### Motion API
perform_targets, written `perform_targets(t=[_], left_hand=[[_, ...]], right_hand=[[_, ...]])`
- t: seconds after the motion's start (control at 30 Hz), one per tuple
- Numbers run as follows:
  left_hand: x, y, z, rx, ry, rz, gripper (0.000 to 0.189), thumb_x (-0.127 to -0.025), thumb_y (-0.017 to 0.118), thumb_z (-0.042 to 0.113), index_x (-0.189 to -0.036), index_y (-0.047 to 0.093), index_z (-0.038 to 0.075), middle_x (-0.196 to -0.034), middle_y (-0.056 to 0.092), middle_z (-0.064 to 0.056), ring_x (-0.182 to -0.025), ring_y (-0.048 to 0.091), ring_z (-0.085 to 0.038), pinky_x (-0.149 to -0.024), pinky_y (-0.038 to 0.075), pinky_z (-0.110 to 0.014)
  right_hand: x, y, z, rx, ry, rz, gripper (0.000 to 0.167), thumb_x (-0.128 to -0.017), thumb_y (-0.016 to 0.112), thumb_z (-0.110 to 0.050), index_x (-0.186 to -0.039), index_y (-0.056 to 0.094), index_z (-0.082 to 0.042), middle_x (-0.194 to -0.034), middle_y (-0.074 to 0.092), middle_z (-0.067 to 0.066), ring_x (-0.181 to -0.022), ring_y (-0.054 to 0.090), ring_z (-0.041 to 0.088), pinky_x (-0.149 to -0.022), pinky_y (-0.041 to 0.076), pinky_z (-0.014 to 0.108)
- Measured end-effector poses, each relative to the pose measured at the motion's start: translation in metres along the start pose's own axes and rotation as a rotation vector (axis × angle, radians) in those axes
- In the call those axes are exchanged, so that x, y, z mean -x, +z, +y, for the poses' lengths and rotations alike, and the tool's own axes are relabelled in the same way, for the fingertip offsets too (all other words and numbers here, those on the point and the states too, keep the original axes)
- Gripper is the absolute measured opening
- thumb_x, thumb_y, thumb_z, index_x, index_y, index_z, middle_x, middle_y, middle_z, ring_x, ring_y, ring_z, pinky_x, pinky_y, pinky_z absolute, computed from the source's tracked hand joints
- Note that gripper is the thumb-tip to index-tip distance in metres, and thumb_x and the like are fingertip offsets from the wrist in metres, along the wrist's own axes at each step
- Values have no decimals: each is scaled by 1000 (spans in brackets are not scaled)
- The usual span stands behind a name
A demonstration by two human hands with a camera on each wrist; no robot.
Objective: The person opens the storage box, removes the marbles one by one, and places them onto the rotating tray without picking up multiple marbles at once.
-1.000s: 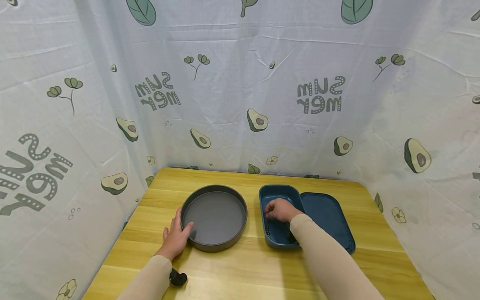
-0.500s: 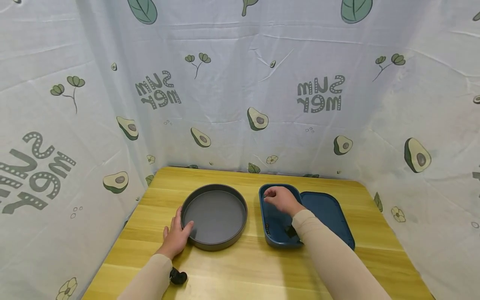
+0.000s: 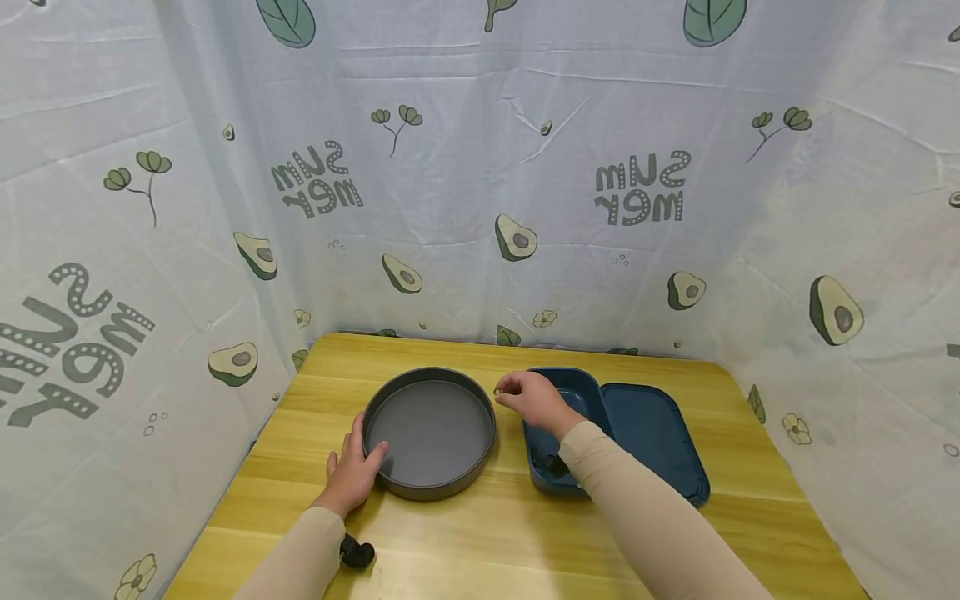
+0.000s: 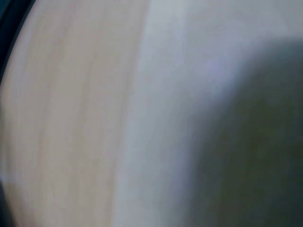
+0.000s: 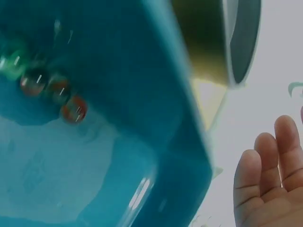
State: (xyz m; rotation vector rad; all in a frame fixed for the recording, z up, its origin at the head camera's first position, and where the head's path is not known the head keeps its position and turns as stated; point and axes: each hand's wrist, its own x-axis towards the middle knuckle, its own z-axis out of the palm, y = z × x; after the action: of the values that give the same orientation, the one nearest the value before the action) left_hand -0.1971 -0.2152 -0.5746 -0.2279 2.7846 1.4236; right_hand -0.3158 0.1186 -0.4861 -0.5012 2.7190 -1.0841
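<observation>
A round dark grey cake pan (image 3: 431, 437) sits on the table. My left hand (image 3: 351, 475) holds its left side, thumb over the rim and fingers along the outer wall. My right hand (image 3: 536, 400) is above the left edge of a blue rectangular box (image 3: 531, 454), between box and pan. Its thumb and index finger pinch a small marble (image 3: 497, 392), mostly hidden by the fingertips. In the right wrist view, several glass marbles (image 5: 74, 109) lie in a row along the box's wall, and the other fingers (image 5: 269, 161) are extended.
A flat blue lid (image 3: 652, 437) lies right of the box, against its side. The wooden table (image 3: 465, 550) ends at a white printed curtain (image 3: 450, 192) behind and at both sides. A black wrist camera (image 3: 356, 553) sticks out at the left wrist.
My right hand has risen from inside the box and moved left past its edge, toward the pan, with a marble between its fingertips. My left hand stays on the pan.
</observation>
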Motion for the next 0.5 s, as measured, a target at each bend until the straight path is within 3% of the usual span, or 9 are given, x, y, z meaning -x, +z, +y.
perform_targets(t=[0.23,0.5], left_hand=[[1,0,2,-7,-16,-17,81,-111,49,40,-171,1,15,-174,12,-29,-160,7,-53,-122,-13,-73],[2,2,1,11,23,26,84,-108,50,47,-170,5,13,-172,16,-31,-158,9,-58,-120,-10,-76]], right_hand=[[1,14,-19,-15,-62,-53,20,-101,71,-19,-118,76,-10,-111,73,2,-98,65,18,-86,57,40],[-2,30,-33,-27,-124,-99,16,-101,72,-18,-114,76,-11,-109,73,1,-100,67,17,-85,59,37]])
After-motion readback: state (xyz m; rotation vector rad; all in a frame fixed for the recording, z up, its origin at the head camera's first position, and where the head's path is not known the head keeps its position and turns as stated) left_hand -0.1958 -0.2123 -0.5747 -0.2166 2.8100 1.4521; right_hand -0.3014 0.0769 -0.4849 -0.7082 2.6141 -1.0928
